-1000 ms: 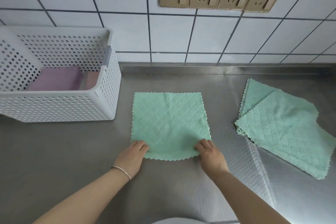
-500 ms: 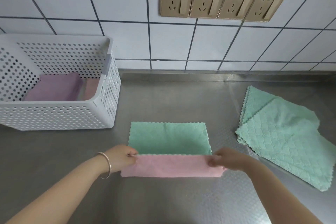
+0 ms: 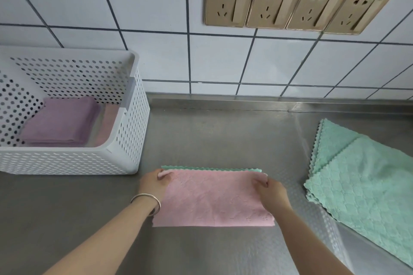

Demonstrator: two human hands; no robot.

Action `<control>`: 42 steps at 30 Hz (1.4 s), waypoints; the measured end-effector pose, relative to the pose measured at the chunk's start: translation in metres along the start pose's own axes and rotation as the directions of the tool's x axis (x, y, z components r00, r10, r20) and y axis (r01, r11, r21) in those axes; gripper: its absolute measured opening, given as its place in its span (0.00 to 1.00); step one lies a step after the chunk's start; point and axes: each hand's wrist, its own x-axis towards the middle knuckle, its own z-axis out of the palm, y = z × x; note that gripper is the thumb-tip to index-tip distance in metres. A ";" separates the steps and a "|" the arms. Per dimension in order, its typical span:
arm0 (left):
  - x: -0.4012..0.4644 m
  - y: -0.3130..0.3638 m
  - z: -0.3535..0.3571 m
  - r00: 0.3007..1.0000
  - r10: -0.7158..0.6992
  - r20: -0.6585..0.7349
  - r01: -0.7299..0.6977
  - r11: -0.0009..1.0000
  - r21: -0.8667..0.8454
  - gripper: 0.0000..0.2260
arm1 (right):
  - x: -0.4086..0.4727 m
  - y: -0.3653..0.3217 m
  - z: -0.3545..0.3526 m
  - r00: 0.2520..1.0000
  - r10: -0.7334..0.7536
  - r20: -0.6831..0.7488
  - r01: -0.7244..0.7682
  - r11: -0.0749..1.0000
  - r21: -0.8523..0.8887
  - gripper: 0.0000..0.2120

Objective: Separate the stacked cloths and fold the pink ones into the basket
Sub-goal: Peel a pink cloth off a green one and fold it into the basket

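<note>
A cloth that is green on one face and pink on the other (image 3: 212, 198) lies folded in half on the steel counter, pink side up, with a thin green edge (image 3: 210, 167) showing along its far side. My left hand (image 3: 154, 182) pinches its far left corner. My right hand (image 3: 269, 187) pinches its far right corner. A white perforated basket (image 3: 125, 140) stands at the left and holds folded purple-pink cloths (image 3: 60, 120).
A loose pile of green cloths (image 3: 362, 176) lies at the right on the steel counter (image 3: 212, 134). Behind it rises a white tiled wall with several gold sockets (image 3: 297, 4). A bracelet (image 3: 147, 201) circles my left wrist.
Both hands lifted the near edge of the flat green cloth and carried it to the far edge, folding it in half with the pink face up.
</note>
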 end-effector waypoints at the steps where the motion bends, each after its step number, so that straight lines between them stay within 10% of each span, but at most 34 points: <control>1: 0.005 -0.001 0.002 1.000 -0.003 -0.014 0.003 1.000 0.005 0.06 | 0.002 -0.001 0.001 1.000 -0.001 -0.008 0.001 1.000 -0.017 0.12; 15: 0.024 -0.004 0.011 0.980 -0.007 -0.200 0.080 0.930 0.358 0.15 | -0.001 -0.011 0.013 0.980 0.115 -0.165 -0.131 0.988 -0.088 0.16; 19: 0.008 -0.005 0.027 0.872 0.384 -0.303 -0.199 0.844 0.498 0.16 | -0.011 -0.004 0.013 0.973 0.116 -0.200 -0.121 0.993 -0.011 0.18; 26: -0.037 0.005 0.081 0.727 0.570 0.383 -0.657 0.412 0.632 0.28 | -0.031 0.014 0.015 0.976 0.149 -0.156 -0.168 0.979 -0.113 0.23; 33: -0.037 0.008 0.090 0.741 0.443 0.505 -0.664 0.373 0.648 0.35 | -0.038 0.018 0.015 0.975 0.207 -0.078 -0.219 0.957 -0.189 0.16; 38: -0.038 0.024 0.087 0.765 0.334 0.551 -0.638 0.515 0.573 0.31 | -0.052 0.014 0.022 0.969 0.009 -0.246 -0.036 0.993 -0.108 0.03; 42: -0.052 0.064 0.063 0.879 0.244 0.409 -0.251 0.967 -0.039 0.18 | -0.074 -0.009 0.037 0.833 -0.357 -0.421 0.329 0.934 -0.140 0.08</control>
